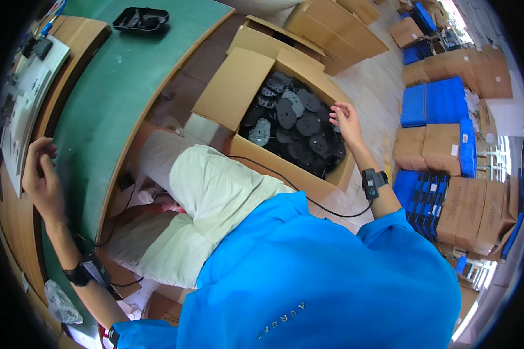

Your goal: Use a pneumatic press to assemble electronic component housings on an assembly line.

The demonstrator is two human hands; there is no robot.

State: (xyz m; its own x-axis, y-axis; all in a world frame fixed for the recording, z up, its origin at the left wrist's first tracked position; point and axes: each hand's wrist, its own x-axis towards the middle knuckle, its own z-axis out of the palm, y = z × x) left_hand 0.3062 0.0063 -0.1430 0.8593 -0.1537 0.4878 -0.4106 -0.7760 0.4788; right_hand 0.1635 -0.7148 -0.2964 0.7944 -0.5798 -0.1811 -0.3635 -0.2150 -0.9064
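My left hand [42,179] is raised over the green tabletop [102,99] near its left side, fingers loosely bent, thumb apart, with nothing visible in it. Out to the right, my right hand [347,121] is held over the right edge of an open cardboard box [233,87]. Its fingers are slightly curved and apart, and no object shows in them. Inside the box lies a heap of dark grey and black flat rounded plastic parts [286,113], several with small holes. A black moulded tray with hollows [141,20] rests at the far end of the tabletop.
A wooden ledge with a white panel [35,99] borders the table's left side. Crumpled clear plastic [62,302] lies at lower left. Behind the box stand more cartons [332,29]. Blue crates [434,102] and stacked cartons [428,148] line the right. A black cable [332,212] runs to my right wrist.
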